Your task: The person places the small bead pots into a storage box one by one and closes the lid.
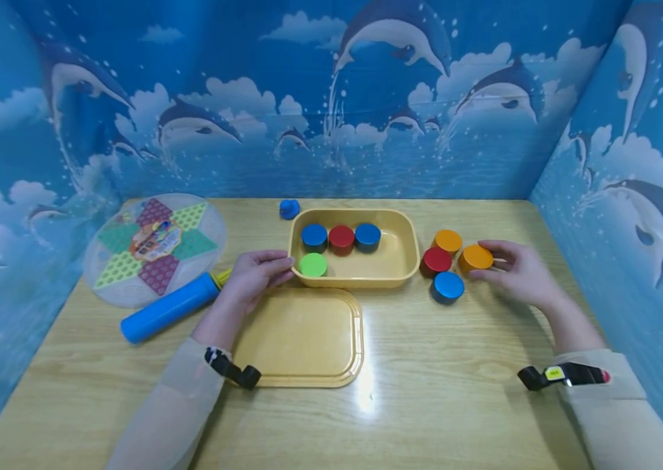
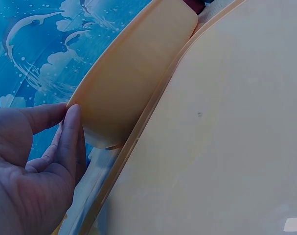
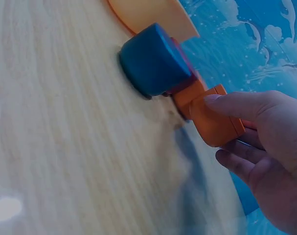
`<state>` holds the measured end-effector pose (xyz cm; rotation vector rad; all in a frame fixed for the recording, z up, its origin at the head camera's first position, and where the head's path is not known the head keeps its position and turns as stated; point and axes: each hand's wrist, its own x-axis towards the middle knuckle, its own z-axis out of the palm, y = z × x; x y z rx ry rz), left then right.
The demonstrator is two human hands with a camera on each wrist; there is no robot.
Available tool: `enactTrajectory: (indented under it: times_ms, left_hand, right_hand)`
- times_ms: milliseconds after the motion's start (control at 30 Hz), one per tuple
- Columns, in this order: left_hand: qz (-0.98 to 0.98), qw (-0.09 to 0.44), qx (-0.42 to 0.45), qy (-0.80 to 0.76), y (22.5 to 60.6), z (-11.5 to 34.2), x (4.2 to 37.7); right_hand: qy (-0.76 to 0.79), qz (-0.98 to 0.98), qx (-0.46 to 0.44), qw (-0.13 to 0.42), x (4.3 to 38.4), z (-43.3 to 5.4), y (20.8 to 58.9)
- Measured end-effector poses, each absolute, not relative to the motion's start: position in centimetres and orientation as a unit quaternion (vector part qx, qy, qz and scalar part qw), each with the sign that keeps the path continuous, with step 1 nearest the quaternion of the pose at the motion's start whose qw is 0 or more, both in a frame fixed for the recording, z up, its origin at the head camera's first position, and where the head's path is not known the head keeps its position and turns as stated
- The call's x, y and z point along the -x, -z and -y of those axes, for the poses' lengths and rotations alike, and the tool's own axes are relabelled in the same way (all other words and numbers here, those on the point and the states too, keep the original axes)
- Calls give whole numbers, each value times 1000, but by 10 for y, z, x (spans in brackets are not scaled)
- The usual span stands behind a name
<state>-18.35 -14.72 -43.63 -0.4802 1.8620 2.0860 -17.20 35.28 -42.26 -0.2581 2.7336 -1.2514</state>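
Observation:
My left hand (image 1: 257, 277) pinches the left end of a yellow-tan plastic box (image 1: 360, 282) between thumb and fingertips; in the left wrist view the fingers (image 2: 69, 132) meet at its rim. Inside the box are two blue round tubs, a red round tub (image 1: 341, 240) and a light green one (image 1: 313, 265). To the right of the box, my right hand (image 1: 516, 271) grips an orange round tub (image 3: 217, 120) by its side, with the thumb on one side and fingers on the other. Close by stand a second orange tub (image 1: 447, 241), a red tub (image 1: 437, 260) and a blue tub (image 1: 447, 287).
A matching tan lid (image 1: 302, 336) lies on the table in front of the box. Leftward are a blue tube with a yellow end (image 1: 172, 308) and a round game board with a star pattern (image 1: 196, 243). Behind the box sits a small blue object (image 1: 289, 209). Dolphin-print curtains (image 1: 319, 130) enclose the table.

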Motion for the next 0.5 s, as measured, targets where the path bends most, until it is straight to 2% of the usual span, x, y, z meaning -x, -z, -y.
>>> enactTrajectory:
  times_ms: [300, 500]
  left_hand:
    - [-644, 153, 161, -732, 434, 148, 182]
    - [-648, 154, 161, -728, 434, 147, 182]
  right_hand:
    - [436, -896, 74, 24, 173, -344, 396]
    - [459, -883, 95, 19, 174, -321, 380]
